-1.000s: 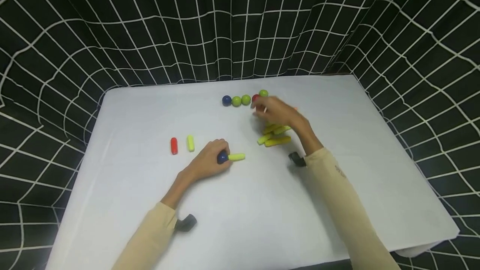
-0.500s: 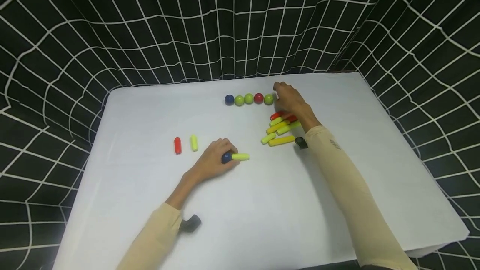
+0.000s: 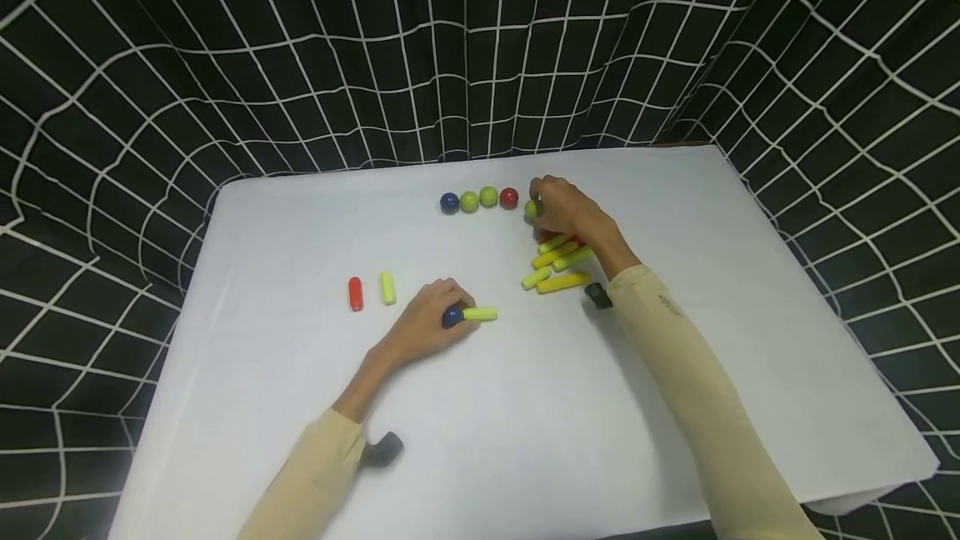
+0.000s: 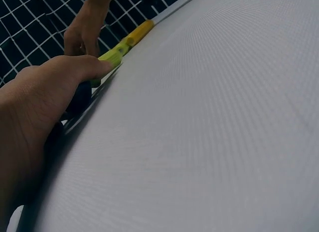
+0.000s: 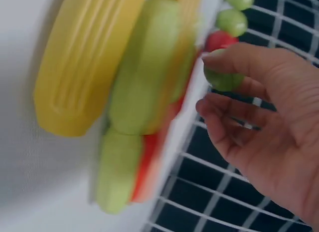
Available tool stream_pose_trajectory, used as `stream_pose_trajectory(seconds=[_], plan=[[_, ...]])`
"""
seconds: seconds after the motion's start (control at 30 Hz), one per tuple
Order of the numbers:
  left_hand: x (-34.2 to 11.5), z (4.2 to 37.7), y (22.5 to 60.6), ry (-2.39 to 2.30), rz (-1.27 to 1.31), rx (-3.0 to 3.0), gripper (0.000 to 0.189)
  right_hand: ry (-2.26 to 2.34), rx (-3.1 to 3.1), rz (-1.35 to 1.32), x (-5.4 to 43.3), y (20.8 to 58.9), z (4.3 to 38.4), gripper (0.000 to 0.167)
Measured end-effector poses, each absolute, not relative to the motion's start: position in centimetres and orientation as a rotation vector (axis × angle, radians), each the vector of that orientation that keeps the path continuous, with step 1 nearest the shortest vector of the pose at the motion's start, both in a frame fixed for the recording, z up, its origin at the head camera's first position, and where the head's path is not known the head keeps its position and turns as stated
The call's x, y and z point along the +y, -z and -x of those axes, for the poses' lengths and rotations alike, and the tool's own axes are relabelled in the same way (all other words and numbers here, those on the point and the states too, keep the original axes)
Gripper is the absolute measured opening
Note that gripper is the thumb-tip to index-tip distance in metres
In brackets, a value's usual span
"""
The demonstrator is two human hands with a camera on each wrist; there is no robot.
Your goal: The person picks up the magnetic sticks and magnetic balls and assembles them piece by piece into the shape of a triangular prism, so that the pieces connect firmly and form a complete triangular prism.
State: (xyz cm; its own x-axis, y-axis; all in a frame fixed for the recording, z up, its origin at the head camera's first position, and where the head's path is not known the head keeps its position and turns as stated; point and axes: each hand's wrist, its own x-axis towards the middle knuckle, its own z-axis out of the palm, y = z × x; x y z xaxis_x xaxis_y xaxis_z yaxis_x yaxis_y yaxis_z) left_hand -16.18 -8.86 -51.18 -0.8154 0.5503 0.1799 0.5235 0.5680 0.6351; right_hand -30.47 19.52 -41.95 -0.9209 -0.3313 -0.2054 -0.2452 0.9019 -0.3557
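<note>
In the head view my left hand (image 3: pixel 423 322) holds a dark blue ball (image 3: pixel 452 317) with a yellow-green ridged stick (image 3: pixel 482 314) lying end-on against it; whether the two are joined I cannot tell. The left wrist view has the thumb (image 4: pixel 97 67) along that stick. My right hand (image 3: pixel 567 208) pinches a green ball (image 5: pixel 223 78) between thumb and fingers, just right of a row of balls. In that row are a blue ball (image 3: pixel 449 203), two green balls (image 3: pixel 478 199) and a red ball (image 3: pixel 508 198).
Below the right hand lies a pile of yellow, yellow-green and red sticks (image 3: pixel 562 282). A red stick (image 3: pixel 356 294) and a yellow-green stick (image 3: pixel 387 287) lie left of the left hand. Dark netted curtains (image 3: pixel 360 65) surround the white table (image 3: pixel 247 340).
My right hand has moved onto the rightmost green ball and drawn it slightly toward me, apart from the red one. My left hand keeps its hold.
</note>
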Motion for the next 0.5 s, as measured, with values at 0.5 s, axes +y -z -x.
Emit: stream_pose_trajectory(seconds=[0.5], plan=[[-8.7, 16.2, 51.2, -1.123, -0.911, 2.744, 0.025, 0.318, 2.534, 0.74, 16.3, 41.8, 18.5, 0.03]])
